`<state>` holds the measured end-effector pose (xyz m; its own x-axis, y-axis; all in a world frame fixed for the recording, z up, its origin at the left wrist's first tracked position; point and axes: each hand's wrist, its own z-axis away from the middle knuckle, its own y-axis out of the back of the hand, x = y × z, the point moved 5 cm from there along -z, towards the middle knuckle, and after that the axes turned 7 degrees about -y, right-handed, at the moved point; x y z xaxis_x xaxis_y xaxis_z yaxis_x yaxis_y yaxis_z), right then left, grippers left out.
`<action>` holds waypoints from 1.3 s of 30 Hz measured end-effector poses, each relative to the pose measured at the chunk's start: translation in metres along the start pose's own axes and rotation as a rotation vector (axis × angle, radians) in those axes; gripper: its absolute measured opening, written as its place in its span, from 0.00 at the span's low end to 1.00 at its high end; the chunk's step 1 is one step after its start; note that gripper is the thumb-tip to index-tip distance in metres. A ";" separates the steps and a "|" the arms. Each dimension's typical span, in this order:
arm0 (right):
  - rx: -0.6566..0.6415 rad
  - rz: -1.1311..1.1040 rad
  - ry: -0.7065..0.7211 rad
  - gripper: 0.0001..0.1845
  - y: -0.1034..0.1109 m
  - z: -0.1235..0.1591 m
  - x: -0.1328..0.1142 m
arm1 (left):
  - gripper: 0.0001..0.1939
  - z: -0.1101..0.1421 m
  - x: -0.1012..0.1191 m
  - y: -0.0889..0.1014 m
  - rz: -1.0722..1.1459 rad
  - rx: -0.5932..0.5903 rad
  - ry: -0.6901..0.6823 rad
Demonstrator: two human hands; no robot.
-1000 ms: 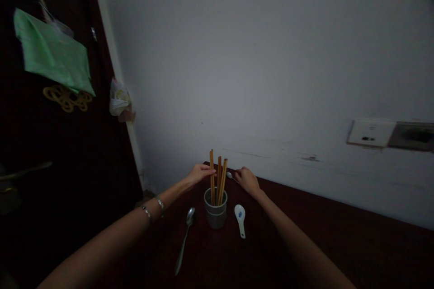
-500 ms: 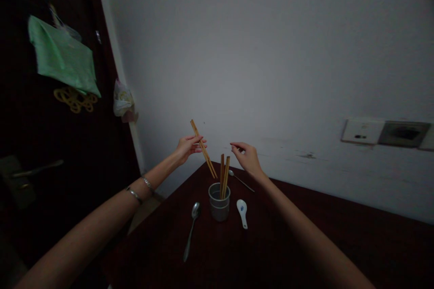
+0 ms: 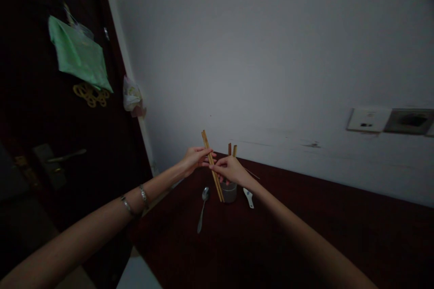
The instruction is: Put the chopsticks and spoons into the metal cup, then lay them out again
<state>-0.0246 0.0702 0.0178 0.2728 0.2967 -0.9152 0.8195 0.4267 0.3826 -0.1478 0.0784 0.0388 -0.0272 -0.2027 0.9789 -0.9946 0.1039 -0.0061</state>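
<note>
My left hand (image 3: 198,159) pinches a pair of wooden chopsticks (image 3: 217,184) near their upper part; they slant down to the right in front of the cup. Just below it, my right hand (image 3: 230,170) has thumb and fingers closed on the same pair. Behind the right hand stands a grey metal cup (image 3: 229,194), partly covered by hand and chopsticks. More chopsticks (image 3: 234,150) rise from it, their lower parts hidden. A metal spoon (image 3: 204,207) lies left of the cup, and a white ceramic spoon (image 3: 249,198), partly hidden by my right wrist, lies to its right.
Everything stands on a dark red table (image 3: 190,253) against a pale wall (image 3: 257,63). Behind my right hand, a thin spoon handle (image 3: 252,173) shows. A dark door (image 3: 111,144) with a hanging green cloth (image 3: 79,54) is at left; wall sockets (image 3: 369,120) are at right.
My right hand has come down and left from the air beside the cup and closed on the chopsticks in my left hand. The view has shifted slightly.
</note>
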 end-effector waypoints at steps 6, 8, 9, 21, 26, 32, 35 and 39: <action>-0.088 0.089 -0.072 0.19 -0.015 0.022 0.028 | 0.13 0.006 -0.045 0.047 -0.007 0.059 0.093; -0.115 0.161 -0.113 0.18 -0.017 0.035 0.042 | 0.13 0.008 -0.067 0.069 -0.079 0.079 0.178; -0.129 0.202 -0.134 0.18 -0.018 0.042 0.050 | 0.13 0.011 -0.077 0.079 -0.136 0.094 0.215; -0.189 0.822 -0.170 0.12 -0.036 0.110 0.116 | 0.20 0.066 -0.150 0.105 -0.738 -0.080 0.626; -0.166 0.944 -0.113 0.15 -0.042 0.120 0.112 | 0.24 0.070 -0.162 0.104 -0.945 -0.167 0.600; -0.195 1.122 -0.012 0.19 -0.052 0.125 0.110 | 0.19 0.064 -0.165 0.107 -1.341 -0.210 0.409; -0.189 1.163 0.006 0.19 -0.054 0.125 0.110 | 0.17 0.060 -0.164 0.106 -1.465 -0.221 0.341; -0.179 1.166 0.014 0.19 -0.054 0.126 0.109 | 0.19 0.060 -0.168 0.108 -1.504 -0.247 0.399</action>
<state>0.0244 -0.0284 -0.1191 0.8034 0.5954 0.0000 -0.0040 0.0053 1.0000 -0.2563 0.0655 -0.1381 0.9989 -0.0073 0.0468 -0.0442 0.2100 0.9767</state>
